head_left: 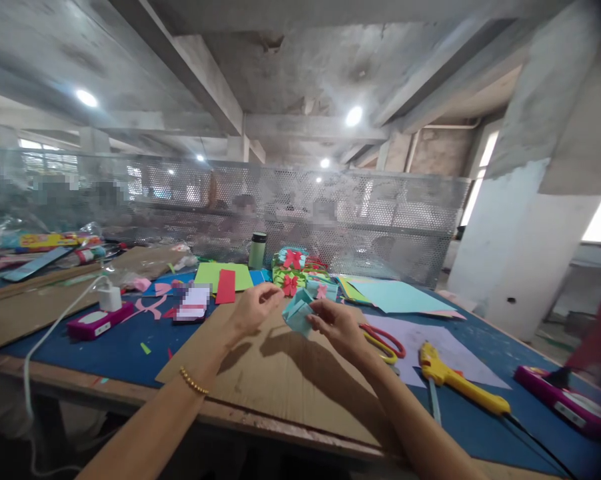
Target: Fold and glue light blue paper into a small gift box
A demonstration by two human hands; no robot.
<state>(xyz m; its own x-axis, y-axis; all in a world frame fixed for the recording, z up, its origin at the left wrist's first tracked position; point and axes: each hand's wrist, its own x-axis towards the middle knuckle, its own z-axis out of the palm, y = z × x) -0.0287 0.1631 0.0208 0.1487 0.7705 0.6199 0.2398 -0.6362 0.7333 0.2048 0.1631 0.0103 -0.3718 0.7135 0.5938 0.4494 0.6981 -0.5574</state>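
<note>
— What lies off to the left?

— A pink device (99,322) with a white charger (109,298) on it sits on the blue table (120,353), well apart from your hands. Past it come a green sheet (215,273) and a red strip (225,287), then the cardboard sheet (290,380) you work over.

— And my left hand?

— Your left hand (253,310) is curled, thumb meeting forefinger, just beside the upper left edge of the teal paper piece (299,313). Whether it pinches a corner, I cannot tell.

— Where is the piece itself?

— Held up a little above the cardboard, between your two hands and partly folded. Behind it is a pile of paper pieces with red bows (293,270). Your right hand (338,325) grips the piece's right side, thumb on top and fingers under.

— So which step would you say this is?

— Folding or shaping, I'd judge. The scissors (383,341) and the yellow glue gun (460,381) lie untouched to your right.

— What does the next move call for?

— Likely a firm hold with your right hand while your left fingertips press the flap flat. If glue is wanted, one hand must let go and reach right, past the scissors.
</note>
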